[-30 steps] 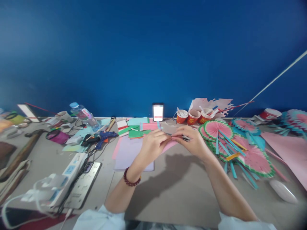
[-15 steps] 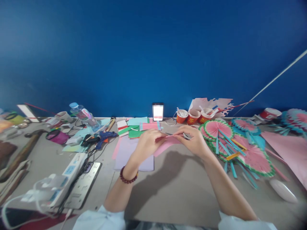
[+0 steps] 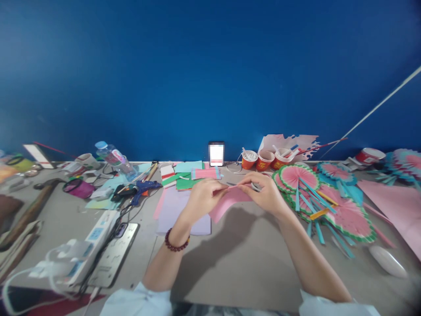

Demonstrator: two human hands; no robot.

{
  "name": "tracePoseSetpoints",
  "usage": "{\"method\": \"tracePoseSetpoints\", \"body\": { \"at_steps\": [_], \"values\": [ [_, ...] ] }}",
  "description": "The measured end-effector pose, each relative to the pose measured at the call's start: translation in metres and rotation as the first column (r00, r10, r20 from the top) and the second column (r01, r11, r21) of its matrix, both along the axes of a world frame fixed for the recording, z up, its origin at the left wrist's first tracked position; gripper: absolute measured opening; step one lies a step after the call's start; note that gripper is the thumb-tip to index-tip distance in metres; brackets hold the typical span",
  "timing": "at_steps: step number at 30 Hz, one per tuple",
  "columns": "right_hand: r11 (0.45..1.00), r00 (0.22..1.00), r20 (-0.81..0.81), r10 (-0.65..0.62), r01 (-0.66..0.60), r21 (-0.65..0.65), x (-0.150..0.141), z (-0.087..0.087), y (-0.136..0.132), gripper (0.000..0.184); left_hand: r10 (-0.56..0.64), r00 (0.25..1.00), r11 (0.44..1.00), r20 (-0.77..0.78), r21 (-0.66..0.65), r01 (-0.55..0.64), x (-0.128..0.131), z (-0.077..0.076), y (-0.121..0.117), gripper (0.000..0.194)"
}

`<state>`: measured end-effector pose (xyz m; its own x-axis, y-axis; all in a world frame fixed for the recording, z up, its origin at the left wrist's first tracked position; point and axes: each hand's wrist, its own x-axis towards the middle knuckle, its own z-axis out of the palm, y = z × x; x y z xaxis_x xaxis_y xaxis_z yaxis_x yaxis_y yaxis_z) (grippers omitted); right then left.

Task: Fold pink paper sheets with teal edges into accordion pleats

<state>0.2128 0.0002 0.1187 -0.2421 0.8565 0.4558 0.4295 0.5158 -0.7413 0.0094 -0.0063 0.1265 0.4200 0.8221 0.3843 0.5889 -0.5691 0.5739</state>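
Both hands hold a sheet of pink paper (image 3: 230,204) above the table, its lower part hanging toward me in a curve. The paper's left end is pinched between thumb and fingers of my left hand (image 3: 205,195), which has a beaded bracelet (image 3: 176,241) at the wrist. At the upper right edge, my right hand (image 3: 263,191) closes on the same sheet. A grey metal tool (image 3: 255,187), seemingly small scissors, also sits within the right hand, mostly covered by the fingers. Below the left forearm and hand lies a lilac paper stack (image 3: 171,215).
Pleated paper fans (image 3: 348,215) with strips lie to the right, near a white computer mouse (image 3: 388,262). Red cups (image 3: 265,161) and a lit phone (image 3: 216,154) stand by the wall. On the left are a glue gun (image 3: 143,188), bottle (image 3: 118,160), power strip (image 3: 95,241) and hammer (image 3: 31,210).
The pink paper's free lower part has swung down and shows more of its face. Both hands stay nearly in place, still gripping it.
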Motion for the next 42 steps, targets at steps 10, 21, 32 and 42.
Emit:
{"method": "tracePoseSetpoints", "body": {
  "at_steps": [10, 21, 32, 42],
  "values": [
    [0.987, 0.974, 0.225, -0.038, 0.002, 0.161, 0.001, -0.002, -0.002, 0.011, -0.007, 0.989, 0.999, -0.148, 0.031, 0.012, 0.009, -0.008, 0.002, 0.036],
    [0.998, 0.987, 0.156, -0.026, 0.017, 0.060, 0.004, -0.001, -0.002, 0.013, -0.056, 0.998, 0.998, 0.002, -0.039, 0.056, -0.002, -0.001, 0.004, 0.020],
    [1.000, 0.989, 0.146, -0.003, 0.003, -0.002, 0.003, 0.003, -0.003, 0.012, -0.036, 0.985, 0.987, 0.166, -0.151, 0.061, -0.001, -0.003, 0.003, 0.016],
    [0.980, 0.953, 0.288, -0.098, 0.042, 0.196, 0.000, 0.001, -0.009, 0.010, 0.076, 0.995, 0.996, 0.065, 0.048, -0.080, 0.007, -0.010, 0.003, 0.012]
  ]
}}
